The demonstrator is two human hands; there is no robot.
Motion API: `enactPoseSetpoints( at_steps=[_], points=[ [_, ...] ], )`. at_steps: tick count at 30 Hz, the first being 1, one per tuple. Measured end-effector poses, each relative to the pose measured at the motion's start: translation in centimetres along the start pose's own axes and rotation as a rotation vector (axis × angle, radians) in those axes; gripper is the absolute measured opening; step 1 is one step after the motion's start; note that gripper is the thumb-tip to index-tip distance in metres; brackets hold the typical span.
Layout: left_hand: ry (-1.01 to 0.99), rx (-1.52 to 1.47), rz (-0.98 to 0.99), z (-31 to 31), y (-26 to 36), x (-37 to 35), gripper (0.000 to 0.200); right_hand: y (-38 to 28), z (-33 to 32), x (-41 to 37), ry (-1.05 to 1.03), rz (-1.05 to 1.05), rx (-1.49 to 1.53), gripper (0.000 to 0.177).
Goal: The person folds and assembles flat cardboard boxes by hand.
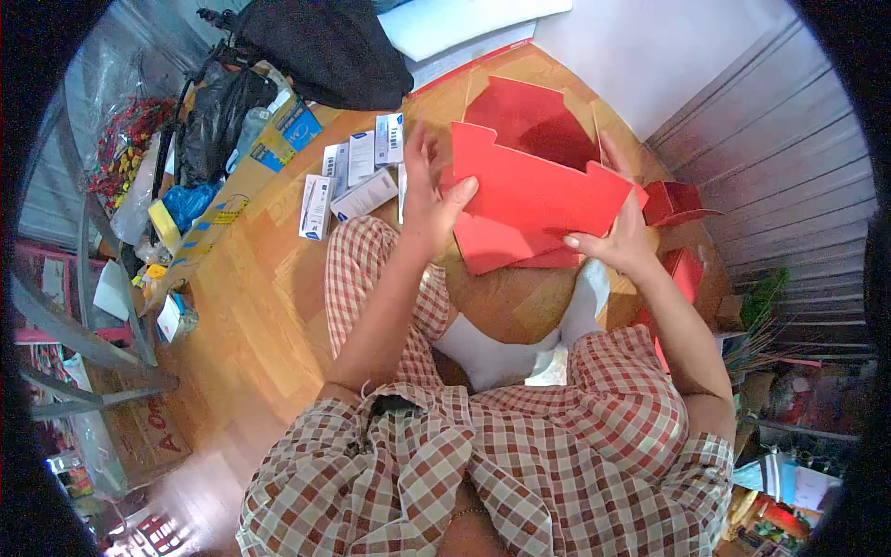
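A partly folded red cardboard box [538, 195], with its upper side open and notched panel edges, is between my hands, above my feet. My left hand [433, 204] is at its left edge, with the thumb pressed on the front panel and the fingers raised beside the box. My right hand [626, 237] grips the right edge. Its thumb lies on the front panel, and some fingers reach up behind the side. Another red cardboard piece [670, 202] stands on the floor to the right, and a further red piece [684, 272] is by my right forearm.
Several small white and blue boxes [365, 195] lie on the wooden floor [251, 288] left of my hands. A long cardboard carton [218, 209] with bags stands further left. A black bag [320, 51] is at the back. Grey curtains [761, 139] hang at the right.
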State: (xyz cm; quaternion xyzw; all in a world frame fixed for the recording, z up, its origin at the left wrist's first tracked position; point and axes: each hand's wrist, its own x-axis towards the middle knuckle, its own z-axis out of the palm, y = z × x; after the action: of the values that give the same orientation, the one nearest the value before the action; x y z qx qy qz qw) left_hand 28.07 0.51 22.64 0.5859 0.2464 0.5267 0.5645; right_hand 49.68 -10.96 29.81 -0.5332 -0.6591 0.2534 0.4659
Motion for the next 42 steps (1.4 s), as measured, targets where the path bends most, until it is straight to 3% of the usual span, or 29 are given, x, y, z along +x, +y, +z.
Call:
enactPoseSetpoints(
  at_steps=[1,4,5,7,11,13,18,25,30,33,38,42],
  points=[
    [-0.002,-0.003,0.005,0.4,-0.3,-0.3,0.098,0.4,-0.1,0.0,0.073,-0.034,-0.074,0.118],
    [0.111,-0.338,-0.329,3.2,0.8,-3.8,0.079,0.2,-0.2,-0.6,0.175,-0.106,-0.221,0.121],
    [0.115,-0.336,-0.329,4.2,1.5,-4.6,0.079,0.2,-0.2,-0.7,0.2,-0.148,-0.296,0.122],
    [-0.028,-0.742,-0.565,5.4,2.5,-5.9,0.083,0.8,0.5,-1.2,0.226,-0.201,-0.35,0.122],
    [-0.132,-0.94,-0.444,5.7,1.2,-4.8,0.083,2.0,1.3,-2.6,0.172,-0.244,-0.487,0.123],
    [-0.154,-0.991,-0.285,6.3,1.8,-4.2,0.078,2.0,1.8,-2.6,0.155,-0.323,-0.502,0.123],
    [-0.053,-0.978,-0.238,6.9,2.6,-3.8,0.07,1.3,2.4,-2.5,0.113,-0.486,-0.565,0.123],
    [0.126,-0.834,-0.236,6.0,2.1,-2.9,0.064,1.8,2.2,-2.9,0.043,-0.488,-0.485,0.116],
    [0.231,-0.64,-0.216,4.5,1.3,-2.4,0.063,2.8,1.2,-3.2,-0.104,-0.313,-0.291,0.082],
    [0.264,-0.476,-0.209,3.9,1.2,-2.4,0.063,3.1,1.8,-3.3,-0.071,-0.16,-0.066,0.07],
    [0.198,-0.45,-0.185,3.9,0.5,-2.3,0.068,1.3,2.7,-2.5,-0.044,-0.013,-0.016,0.064],
    [0.186,-0.335,-0.216,4.8,0.5,-3.1,0.097,1.3,3.2,-2.0,-0.018,0.032,0.002,0.056]
  ],
)
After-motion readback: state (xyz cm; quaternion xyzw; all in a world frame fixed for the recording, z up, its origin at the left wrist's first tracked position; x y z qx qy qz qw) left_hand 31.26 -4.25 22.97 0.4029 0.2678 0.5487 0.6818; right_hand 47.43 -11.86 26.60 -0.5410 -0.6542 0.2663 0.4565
